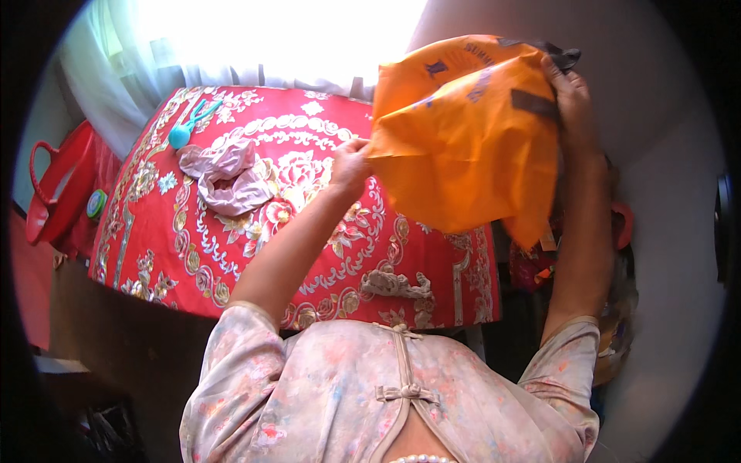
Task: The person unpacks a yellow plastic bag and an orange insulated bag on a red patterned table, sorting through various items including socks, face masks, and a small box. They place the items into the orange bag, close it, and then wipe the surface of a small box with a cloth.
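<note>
An orange bag of thin, creased sheet material, with dark printed writing and a dark strip, is held up over the right part of the table. My left hand pinches its left edge between thumb and fingers. At its upper right edge my right hand grips it, close to a bunched black part. What lies inside or behind the bag is hidden. Left of my left hand a crumpled pale pink cloth rests on the red floral tablecloth.
A turquoise ball-shaped clamp tool lies at the table's far left. Nearer me is a twisted beige fabric band. A red plastic basket stands beyond the left edge, near a small green round container. A sheer curtain hangs behind.
</note>
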Action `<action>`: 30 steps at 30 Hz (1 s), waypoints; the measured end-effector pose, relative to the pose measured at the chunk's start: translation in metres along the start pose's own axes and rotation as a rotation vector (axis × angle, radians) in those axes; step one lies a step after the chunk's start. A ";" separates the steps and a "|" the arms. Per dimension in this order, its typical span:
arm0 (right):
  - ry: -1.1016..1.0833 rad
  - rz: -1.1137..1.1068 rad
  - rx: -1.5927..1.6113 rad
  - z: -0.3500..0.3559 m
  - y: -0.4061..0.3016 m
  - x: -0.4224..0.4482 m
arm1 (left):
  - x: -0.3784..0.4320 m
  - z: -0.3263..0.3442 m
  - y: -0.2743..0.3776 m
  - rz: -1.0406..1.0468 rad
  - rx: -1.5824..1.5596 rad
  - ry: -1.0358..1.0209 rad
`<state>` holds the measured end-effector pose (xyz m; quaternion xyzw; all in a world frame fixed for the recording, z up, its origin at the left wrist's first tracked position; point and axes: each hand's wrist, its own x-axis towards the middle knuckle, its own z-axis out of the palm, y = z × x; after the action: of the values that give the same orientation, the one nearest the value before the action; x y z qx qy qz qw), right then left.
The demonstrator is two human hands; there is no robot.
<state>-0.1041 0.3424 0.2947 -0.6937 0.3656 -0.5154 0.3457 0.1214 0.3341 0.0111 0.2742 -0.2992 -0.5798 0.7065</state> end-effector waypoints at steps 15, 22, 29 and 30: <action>-0.076 -0.050 -0.064 0.028 0.020 0.021 | -0.058 0.010 0.039 -0.612 -0.328 -0.447; -0.014 -0.011 -0.360 0.011 0.046 0.033 | -0.043 0.001 0.006 -0.448 -0.001 -0.094; -0.018 0.000 -0.326 0.026 0.038 0.020 | -0.070 -0.014 -0.003 -0.659 0.224 -0.219; -0.067 0.021 -0.255 0.017 0.038 0.017 | -0.074 -0.010 0.008 -0.790 0.247 -0.249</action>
<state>-0.0895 0.3105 0.2661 -0.7449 0.4236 -0.4376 0.2723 0.1235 0.4089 0.0027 0.3781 -0.3213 -0.7941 0.3510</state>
